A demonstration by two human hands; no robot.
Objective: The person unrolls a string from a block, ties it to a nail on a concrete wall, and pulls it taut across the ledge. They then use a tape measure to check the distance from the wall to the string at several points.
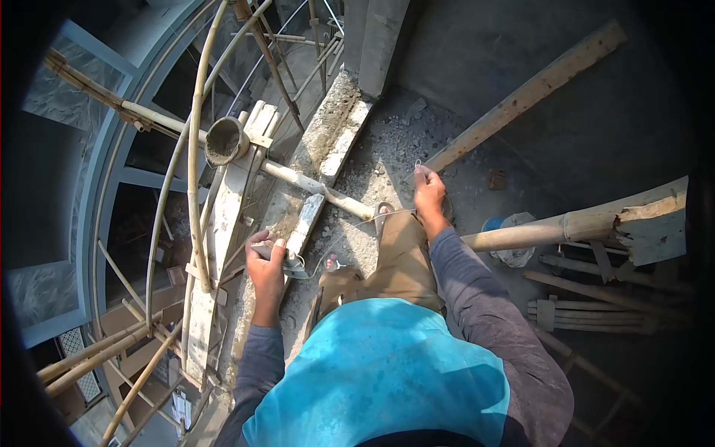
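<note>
My left hand (267,277) is closed around a small pale piece, its thumb on top, with loose loops of thin string (299,273) hanging at its right side. What the pale piece is, I cannot make out. A thin line of string curves from there across my lap to my right hand (430,197). That hand is raised higher and pinches the string between thumb and fingers, a small white loop standing above the fingertips. Both hands are over a rubble-strewn floor (344,249), in front of a broken concrete ledge (328,138).
A mortar bucket (226,141) stands on scaffold planks (227,212) at left, among bamboo poles (197,149). One horizontal pole (313,186) reaches my feet. At right are a leaning timber (532,89), a thick bamboo (551,229) and a white sack (514,253).
</note>
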